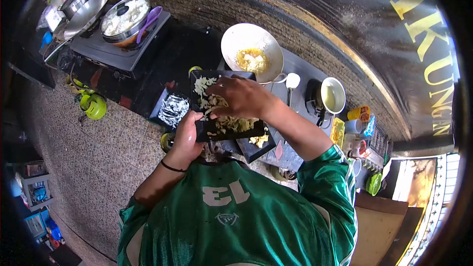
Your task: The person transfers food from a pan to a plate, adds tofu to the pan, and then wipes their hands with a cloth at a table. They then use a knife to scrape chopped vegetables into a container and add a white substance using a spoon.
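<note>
A black rectangular tray [231, 134] is held up in front of my chest, with several piles of chopped food [236, 124] on it, some white and some yellowish green. My left hand [185, 133] grips its left edge, thumb on top. From above, my right hand [241, 97] reaches over the tray with bent fingers among the chopped pieces; how much they hold is partly hidden. Just beyond the tray, a wok [236, 42] contains yellow oil with a pale, foamy food [254, 62] in it.
At left, a lidded pan of white food [125, 17] stands on a stove [98, 51] with a purple spoon [149, 23]. A tray of white shreds [173, 111] lies left of my hands. Right of the wok are a white-headed turner [292, 81] and a small pot [333, 95].
</note>
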Demonstrator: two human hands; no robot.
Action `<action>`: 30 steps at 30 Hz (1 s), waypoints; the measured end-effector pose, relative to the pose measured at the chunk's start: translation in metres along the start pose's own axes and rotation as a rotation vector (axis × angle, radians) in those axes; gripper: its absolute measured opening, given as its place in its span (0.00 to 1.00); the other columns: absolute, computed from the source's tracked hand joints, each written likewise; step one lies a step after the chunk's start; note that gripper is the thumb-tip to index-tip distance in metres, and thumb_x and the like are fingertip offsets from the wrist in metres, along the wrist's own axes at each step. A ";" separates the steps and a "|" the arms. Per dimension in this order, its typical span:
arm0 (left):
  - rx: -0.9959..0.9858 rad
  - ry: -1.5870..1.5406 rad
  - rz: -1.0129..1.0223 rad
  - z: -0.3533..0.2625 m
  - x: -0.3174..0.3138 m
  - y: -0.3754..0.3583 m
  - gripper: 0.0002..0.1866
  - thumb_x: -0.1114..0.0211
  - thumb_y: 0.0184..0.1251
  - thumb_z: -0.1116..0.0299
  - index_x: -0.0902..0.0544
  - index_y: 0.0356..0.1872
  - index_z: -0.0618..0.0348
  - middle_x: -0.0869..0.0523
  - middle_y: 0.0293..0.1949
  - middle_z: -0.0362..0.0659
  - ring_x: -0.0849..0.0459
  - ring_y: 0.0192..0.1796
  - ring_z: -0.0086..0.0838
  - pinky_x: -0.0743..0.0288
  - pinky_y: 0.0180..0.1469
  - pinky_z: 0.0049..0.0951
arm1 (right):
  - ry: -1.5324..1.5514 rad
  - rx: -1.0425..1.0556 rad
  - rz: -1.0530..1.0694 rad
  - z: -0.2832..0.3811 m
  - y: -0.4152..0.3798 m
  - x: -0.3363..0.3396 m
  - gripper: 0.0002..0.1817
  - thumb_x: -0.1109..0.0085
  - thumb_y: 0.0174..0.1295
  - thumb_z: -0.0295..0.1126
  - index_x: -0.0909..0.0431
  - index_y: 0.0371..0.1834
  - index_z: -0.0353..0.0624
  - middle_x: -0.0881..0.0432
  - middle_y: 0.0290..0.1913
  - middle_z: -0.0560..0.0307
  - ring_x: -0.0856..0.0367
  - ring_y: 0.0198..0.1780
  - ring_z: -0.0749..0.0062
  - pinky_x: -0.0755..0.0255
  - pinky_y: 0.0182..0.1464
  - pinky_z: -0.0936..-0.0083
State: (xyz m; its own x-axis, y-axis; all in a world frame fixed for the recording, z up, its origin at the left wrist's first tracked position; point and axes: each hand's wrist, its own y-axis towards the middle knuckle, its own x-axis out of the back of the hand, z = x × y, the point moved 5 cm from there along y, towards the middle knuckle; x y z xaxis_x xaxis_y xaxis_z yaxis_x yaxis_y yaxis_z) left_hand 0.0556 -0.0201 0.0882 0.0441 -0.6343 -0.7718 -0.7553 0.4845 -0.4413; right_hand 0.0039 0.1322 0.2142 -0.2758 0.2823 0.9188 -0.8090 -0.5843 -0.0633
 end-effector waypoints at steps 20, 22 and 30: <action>-0.001 -0.027 -0.039 0.007 0.012 0.001 0.20 0.46 0.77 0.62 0.20 0.62 0.61 0.10 0.54 0.46 0.09 0.54 0.38 0.15 0.61 0.43 | 0.006 0.078 -0.096 -0.013 -0.006 -0.024 0.11 0.40 0.67 0.34 0.11 0.48 0.48 0.11 0.47 0.45 0.10 0.48 0.46 0.17 0.52 0.52; -0.005 -0.026 -0.086 0.005 0.010 -0.002 0.19 0.46 0.77 0.62 0.20 0.61 0.61 0.10 0.52 0.46 0.09 0.53 0.38 0.15 0.61 0.43 | -0.075 0.125 -0.175 -0.002 -0.010 -0.025 0.09 0.39 0.67 0.33 0.12 0.46 0.48 0.11 0.44 0.46 0.09 0.45 0.46 0.15 0.49 0.51; 0.030 -0.034 -0.107 0.010 0.012 0.001 0.18 0.44 0.76 0.61 0.19 0.56 0.62 0.10 0.50 0.47 0.09 0.52 0.38 0.14 0.59 0.44 | -0.131 0.069 -0.096 -0.018 0.007 -0.060 0.10 0.39 0.62 0.29 0.16 0.47 0.43 0.13 0.43 0.46 0.11 0.48 0.46 0.18 0.49 0.52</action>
State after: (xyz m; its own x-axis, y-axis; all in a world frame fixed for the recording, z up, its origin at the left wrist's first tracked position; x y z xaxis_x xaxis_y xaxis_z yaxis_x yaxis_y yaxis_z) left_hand 0.0619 -0.0212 0.0739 0.1456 -0.6629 -0.7344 -0.7252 0.4334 -0.5350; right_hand 0.0055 0.1245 0.1514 -0.1255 0.2399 0.9627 -0.7893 -0.6119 0.0496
